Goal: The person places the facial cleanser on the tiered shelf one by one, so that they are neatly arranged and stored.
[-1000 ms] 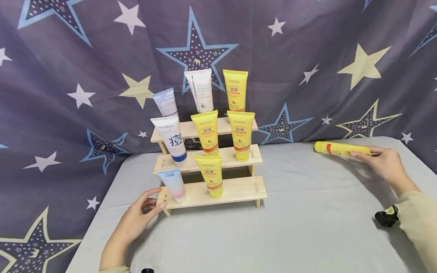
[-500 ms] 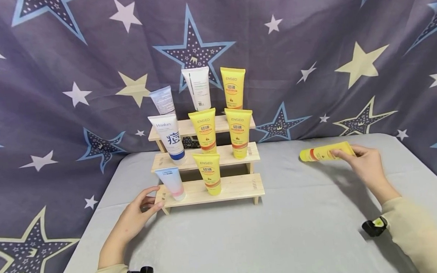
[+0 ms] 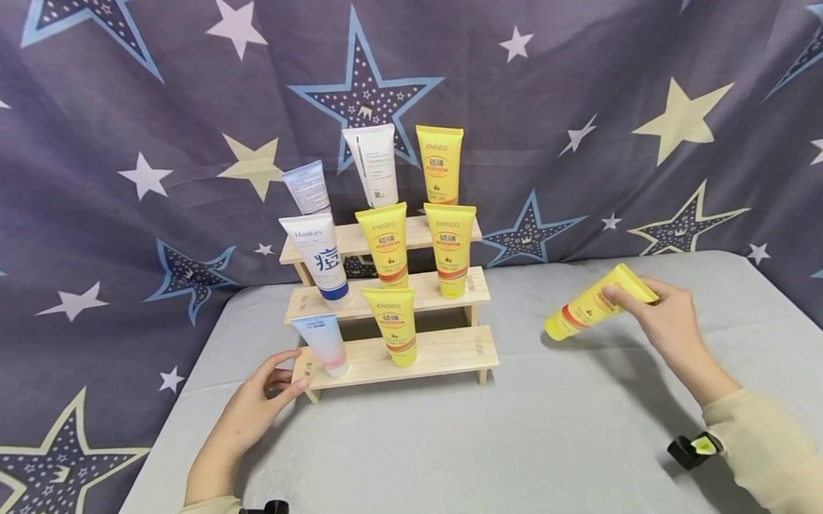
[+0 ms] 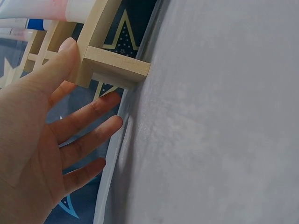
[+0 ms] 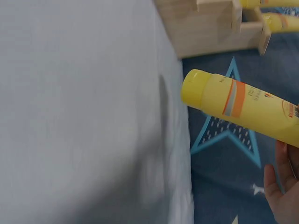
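My right hand (image 3: 673, 330) grips a yellow squeeze tube (image 3: 582, 311) by its flat end, with its cap tilted down to the left, above the table right of a three-step wooden rack (image 3: 457, 351). The right wrist view shows the tube (image 5: 252, 105) with its cap toward the rack. At the left end of the lowest step, my left hand (image 3: 249, 410) holds the rack between thumb and forefinger; its other fingers spread loosely in the left wrist view. On the lowest step stand a pink-and-blue tube (image 3: 324, 345) and a yellow tube (image 3: 395, 327), both cap down.
The middle step bears a white tube with a blue band (image 3: 318, 257) and two yellow tubes. A pale blue tube (image 3: 308, 189), a white tube (image 3: 375, 166) and a yellow tube (image 3: 440, 164) stand on top. Behind hangs a starry curtain (image 3: 530, 129); the table (image 3: 461, 454) is grey.
My right hand has carried the yellow tube left toward the rack, and the tube has tipped from nearly level to slanting cap down. My left hand stays at the rack's end.
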`<state>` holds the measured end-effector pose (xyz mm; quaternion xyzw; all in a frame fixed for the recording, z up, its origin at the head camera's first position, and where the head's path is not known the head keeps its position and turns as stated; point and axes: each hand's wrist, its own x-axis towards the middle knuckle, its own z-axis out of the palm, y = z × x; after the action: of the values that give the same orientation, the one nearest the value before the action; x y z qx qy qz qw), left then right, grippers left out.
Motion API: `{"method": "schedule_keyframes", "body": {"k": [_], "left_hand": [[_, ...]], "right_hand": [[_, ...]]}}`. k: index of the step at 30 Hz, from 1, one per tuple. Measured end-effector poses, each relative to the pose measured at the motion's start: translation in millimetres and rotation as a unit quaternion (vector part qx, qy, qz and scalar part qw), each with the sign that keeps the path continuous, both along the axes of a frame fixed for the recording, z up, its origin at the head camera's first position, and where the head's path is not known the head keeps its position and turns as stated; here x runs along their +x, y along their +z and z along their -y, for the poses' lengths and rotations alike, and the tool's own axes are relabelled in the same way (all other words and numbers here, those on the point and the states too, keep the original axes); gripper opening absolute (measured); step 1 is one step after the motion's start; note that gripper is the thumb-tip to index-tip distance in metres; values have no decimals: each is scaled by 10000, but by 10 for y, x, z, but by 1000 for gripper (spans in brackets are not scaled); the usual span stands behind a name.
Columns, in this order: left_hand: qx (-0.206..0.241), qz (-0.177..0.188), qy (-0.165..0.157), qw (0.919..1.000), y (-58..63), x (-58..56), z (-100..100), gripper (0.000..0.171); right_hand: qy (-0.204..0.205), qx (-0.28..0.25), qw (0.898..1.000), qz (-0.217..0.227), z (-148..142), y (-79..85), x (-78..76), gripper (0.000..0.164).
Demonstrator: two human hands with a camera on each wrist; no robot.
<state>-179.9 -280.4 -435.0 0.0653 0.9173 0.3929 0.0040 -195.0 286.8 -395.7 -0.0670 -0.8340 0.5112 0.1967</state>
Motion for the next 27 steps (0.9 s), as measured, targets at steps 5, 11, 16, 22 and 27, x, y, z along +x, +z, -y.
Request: {"method": "schedule_keyframes", "body": {"k": [5, 11, 16, 22, 27], "left_hand": [[-7, -54, -37, 10000, -7, 0, -1, 53], [21, -44, -24, 10000, -3, 1, 0, 53], [13, -42, -26, 10000, -2, -1, 0, 53], [-23, 6, -9, 10000, 3, -9, -4, 54], [-62, 20, 9, 10000, 4, -10, -2, 54]], "right_hand": [[33, -449, 9990, -67, 167, 68, 79, 5], [181, -1281, 9915, -109, 357, 157, 104, 2], [358, -2171, 9750, -313, 514, 210, 110, 5], [524, -2452, 9667, -515, 711, 240, 105, 7], [721, -2246, 9704, -526, 873, 243, 73, 6]]}}
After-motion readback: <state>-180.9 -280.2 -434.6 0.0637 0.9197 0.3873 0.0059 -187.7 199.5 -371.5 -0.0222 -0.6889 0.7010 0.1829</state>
